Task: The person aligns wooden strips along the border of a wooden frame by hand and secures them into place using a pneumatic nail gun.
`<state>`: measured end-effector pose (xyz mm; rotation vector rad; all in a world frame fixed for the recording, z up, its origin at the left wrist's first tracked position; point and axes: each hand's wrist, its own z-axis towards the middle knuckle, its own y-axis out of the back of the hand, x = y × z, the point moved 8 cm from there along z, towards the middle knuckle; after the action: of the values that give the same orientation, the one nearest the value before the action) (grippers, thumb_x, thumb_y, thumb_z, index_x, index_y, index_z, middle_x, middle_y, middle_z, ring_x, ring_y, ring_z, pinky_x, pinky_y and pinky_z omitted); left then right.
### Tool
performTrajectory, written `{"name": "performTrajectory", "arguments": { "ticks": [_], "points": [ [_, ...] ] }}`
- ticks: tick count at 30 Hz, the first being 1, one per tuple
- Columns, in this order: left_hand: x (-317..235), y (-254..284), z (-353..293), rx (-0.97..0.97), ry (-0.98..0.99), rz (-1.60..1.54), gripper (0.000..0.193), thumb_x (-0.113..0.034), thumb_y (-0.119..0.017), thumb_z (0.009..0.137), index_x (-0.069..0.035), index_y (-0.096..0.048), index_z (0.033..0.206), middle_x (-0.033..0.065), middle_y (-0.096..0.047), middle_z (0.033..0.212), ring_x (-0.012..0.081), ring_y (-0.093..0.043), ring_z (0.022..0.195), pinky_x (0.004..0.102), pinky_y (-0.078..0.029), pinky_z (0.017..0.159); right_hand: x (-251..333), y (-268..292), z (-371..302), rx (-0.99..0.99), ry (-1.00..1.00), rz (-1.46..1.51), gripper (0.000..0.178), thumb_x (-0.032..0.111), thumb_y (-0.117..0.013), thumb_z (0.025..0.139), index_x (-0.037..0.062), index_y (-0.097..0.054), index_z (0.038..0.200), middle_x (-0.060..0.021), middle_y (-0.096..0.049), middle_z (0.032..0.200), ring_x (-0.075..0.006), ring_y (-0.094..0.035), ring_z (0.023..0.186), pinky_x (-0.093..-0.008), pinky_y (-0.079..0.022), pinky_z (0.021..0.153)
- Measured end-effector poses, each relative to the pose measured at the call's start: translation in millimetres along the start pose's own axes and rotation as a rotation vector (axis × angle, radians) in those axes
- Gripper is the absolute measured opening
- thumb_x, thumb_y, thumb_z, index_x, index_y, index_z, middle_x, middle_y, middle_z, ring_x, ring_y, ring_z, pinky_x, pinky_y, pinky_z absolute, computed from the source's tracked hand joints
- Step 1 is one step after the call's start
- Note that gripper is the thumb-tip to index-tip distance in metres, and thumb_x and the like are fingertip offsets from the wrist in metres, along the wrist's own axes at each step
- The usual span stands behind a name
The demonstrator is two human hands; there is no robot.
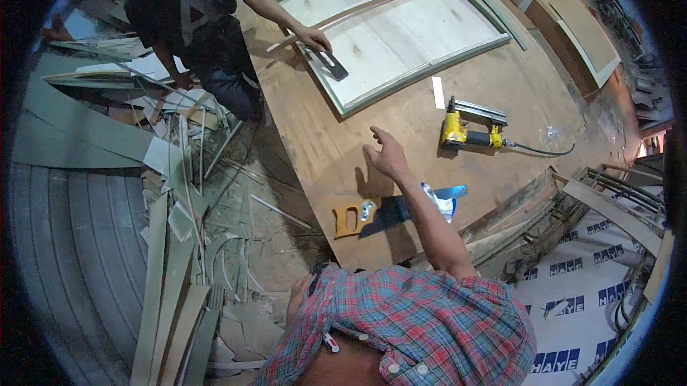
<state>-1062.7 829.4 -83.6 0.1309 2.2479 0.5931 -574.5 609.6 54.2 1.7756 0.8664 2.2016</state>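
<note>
My right hand (388, 155) reaches out over the brown wooden table (315, 164), fingers apart and holding nothing. Below it lies a handsaw (383, 215) with a yellow handle, its blade partly hidden behind my right forearm. Beside that forearm is a crumpled silvery-blue packet (445, 205). A yellow and black nail gun (472, 132) with an air hose rests to the right of my hand. Beyond my fingertips stands a pale panel with a green-edged frame (401, 42), lying flat. My left hand (297, 298) is low against my side, mostly hidden by my shirt; its fingers do not show.
Across the table's left edge, a person in dark clothes (193, 21) holds a dark flat tool (333, 66) on the panel's corner. A small white strip (438, 92) lies near the nail gun. Offcuts (179, 243) litter the floor at left; a wooden box (565, 28) stands far right.
</note>
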Motion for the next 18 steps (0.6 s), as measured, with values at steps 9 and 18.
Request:
{"name": "performTrajectory", "arguments": {
  "ticks": [9,18],
  "points": [
    [94,47,192,0.270,0.077,0.197,0.049,-0.030,-0.069,0.088,0.001,-0.059,0.125,0.0159,-0.069,0.110,0.0267,-0.066,0.099,0.0397,-0.052,0.087,26,-13,-61,-0.040,-0.254,-0.046,0.048,0.019,-0.068,0.087,0.0074,-0.055,0.133,-0.0219,-0.062,0.122,-0.0358,-0.062,0.111,-0.0428,-0.051,0.093],
    [-180,174,346,-0.117,-0.481,-0.052,0.034,-0.021,-0.066,0.090,0.002,-0.064,0.116,0.0082,-0.068,0.099,0.0169,-0.062,0.088,0.0318,-0.050,0.081,25,72,-209,-0.485,-0.523,-0.151,0.042,0.009,-0.068,0.086,0.0005,-0.060,0.126,-0.0171,-0.069,0.109,-0.0276,-0.067,0.103,-0.0370,-0.051,0.090]
  ]
}}
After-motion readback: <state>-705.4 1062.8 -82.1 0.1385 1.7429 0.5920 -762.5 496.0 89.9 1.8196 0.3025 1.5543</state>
